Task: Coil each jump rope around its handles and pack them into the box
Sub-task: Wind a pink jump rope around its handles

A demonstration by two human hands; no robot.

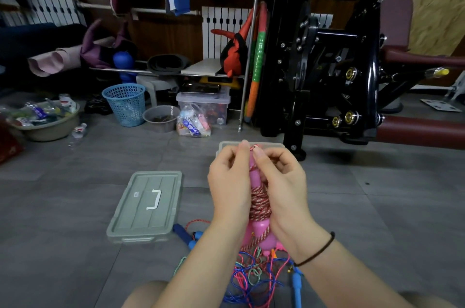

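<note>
A seated person holds a pair of pink handles (256,179) upright above the floor (75,194), with a red-and-white rope (260,203) coiled round their middle. The left hand (229,181) closes its grip round the handles from one side. The right hand (283,181) pinches the loose rope end (253,148) near their top. To finish this coil well, the end probably needs tucking under a tight turn so it cannot unwind. The grey box (273,145) sits just behind the hands, mostly hidden, and its lid (146,207) lies apart to the left. A tangle of blue, pink and green ropes (251,272) lies beneath the wrists, a blue handle (183,232) beside it, and could snag the bundle.
</note>
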